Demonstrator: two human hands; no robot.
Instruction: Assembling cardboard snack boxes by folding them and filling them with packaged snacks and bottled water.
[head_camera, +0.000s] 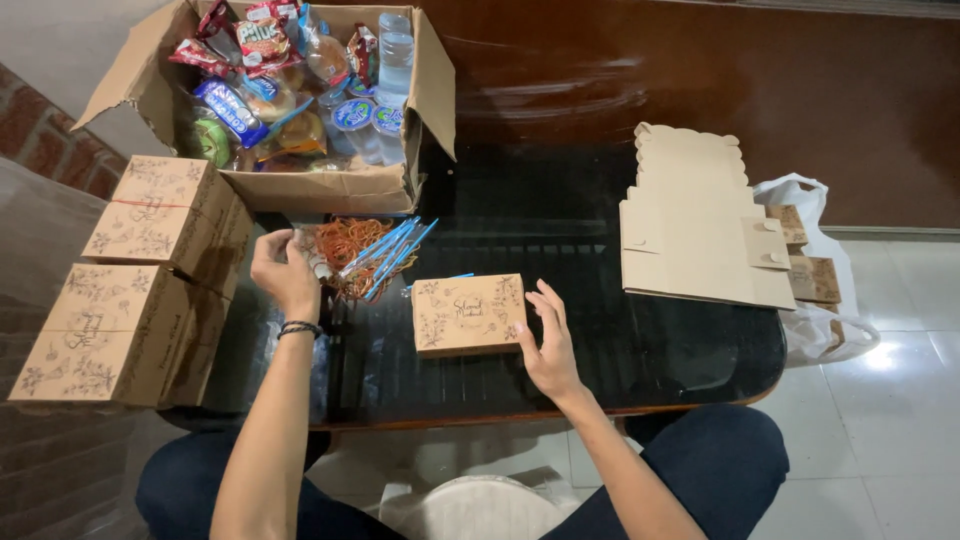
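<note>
A closed printed cardboard box (469, 313) is seen lengthwise across the dark tabletop (600, 250), touched at its right end by the open right hand (549, 345), while the left hand (285, 272), farther left, is curled at a pile of rubber bands (345, 245).

A dark glass-topped table (620, 350) with a rounded wooden edge is seen from above. Behind it, a glossy brown wall panel (700, 70) is lit by reflections. Pale shiny floor tiles (890, 440) are visible at right; brickwork (40, 140) is seen at left.

Right hand (548, 345) touches printed box (469, 313) — left hand (285, 272) among rubber bands (347, 243).
</note>
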